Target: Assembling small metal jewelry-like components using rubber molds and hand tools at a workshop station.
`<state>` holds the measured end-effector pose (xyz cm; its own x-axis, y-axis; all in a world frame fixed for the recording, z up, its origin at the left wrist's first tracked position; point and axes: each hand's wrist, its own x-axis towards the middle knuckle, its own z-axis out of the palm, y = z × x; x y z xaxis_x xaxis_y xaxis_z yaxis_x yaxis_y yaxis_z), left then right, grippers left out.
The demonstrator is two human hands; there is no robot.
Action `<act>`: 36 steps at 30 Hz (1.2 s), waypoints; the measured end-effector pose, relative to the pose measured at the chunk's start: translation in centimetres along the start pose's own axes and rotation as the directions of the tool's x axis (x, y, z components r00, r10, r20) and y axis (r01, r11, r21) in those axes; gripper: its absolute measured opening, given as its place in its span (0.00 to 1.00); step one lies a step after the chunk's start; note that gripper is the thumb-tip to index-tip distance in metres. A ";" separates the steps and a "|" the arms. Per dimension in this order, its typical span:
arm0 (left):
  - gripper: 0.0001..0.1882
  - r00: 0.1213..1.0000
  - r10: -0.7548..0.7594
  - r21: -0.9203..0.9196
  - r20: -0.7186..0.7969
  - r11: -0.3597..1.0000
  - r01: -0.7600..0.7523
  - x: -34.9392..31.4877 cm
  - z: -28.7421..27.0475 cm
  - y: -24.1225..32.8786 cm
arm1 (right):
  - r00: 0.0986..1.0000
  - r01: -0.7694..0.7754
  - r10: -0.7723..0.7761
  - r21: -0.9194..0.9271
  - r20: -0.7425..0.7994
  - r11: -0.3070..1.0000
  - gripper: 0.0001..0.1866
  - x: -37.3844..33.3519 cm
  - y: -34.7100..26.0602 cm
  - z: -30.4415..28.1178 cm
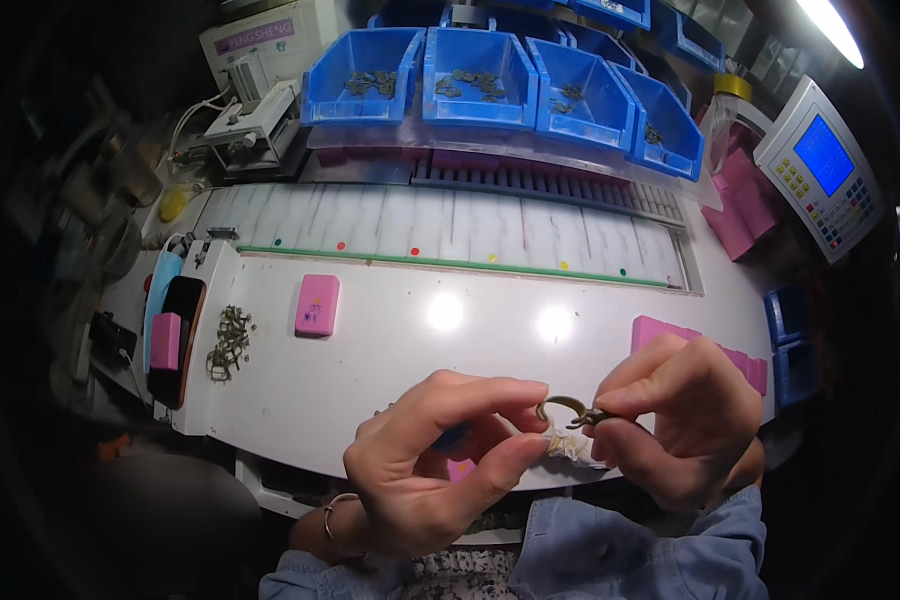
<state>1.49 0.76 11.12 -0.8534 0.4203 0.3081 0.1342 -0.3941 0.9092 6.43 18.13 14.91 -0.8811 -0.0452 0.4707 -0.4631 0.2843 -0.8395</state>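
Near the front edge of the table, both hands meet at a small curved bronze-coloured metal clasp (564, 403), shaped like an open ring or hook. Thumb and index finger of my left hand (440, 455) close on its rounded left end. From the right, my right hand (685, 415) pinches its narrower end, a dark metal fitting (594, 415) that is partly covered by the fingertips. Just below and behind the clasp lies a whitish, crumpled bundle (570, 447) with yellowish strands; I cannot tell what it is.
Loose bronze-coloured metal parts (230, 343) lie in a pile at the left, near a pink block (317, 305). More pink blocks (660, 333) stand at the right. Blue bins (365, 112) with small parts line the back, above a sectioned white strip (390, 225). A keypad display unit (820, 165) stands at right.
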 end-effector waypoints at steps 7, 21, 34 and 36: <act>0.12 1.000 -0.030 0.014 -0.004 0.999 0.030 -2.1 0.5 -0.2 | 0.994 0.105 -0.106 -0.120 -0.006 0.987 0.10 -1.9 -0.7 1.1; 0.07 0.997 -0.063 -0.008 0.050 0.998 0.063 -1.3 1.6 -1.9 | 0.999 -0.049 0.049 -0.009 -0.023 0.999 0.07 -2.0 -0.4 -0.4; 0.14 0.995 -0.101 0.792 -0.016 0.606 0.074 -4.3 -2.0 -8.9 | 0.936 -0.351 0.336 -0.252 -0.100 0.902 0.05 10.4 6.0 -9.6; 0.21 1.000 0.008 0.865 0.027 0.500 -0.028 -5.5 -2.3 -9.6 | 0.937 -0.344 0.305 -0.295 -0.171 0.891 0.05 14.1 7.6 -12.3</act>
<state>3.75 0.31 -0.02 -0.8383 0.4396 0.3226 0.5265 0.4986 0.6886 -8.37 31.47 18.53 -0.9504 0.2076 0.2317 -0.0818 0.5519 -0.8299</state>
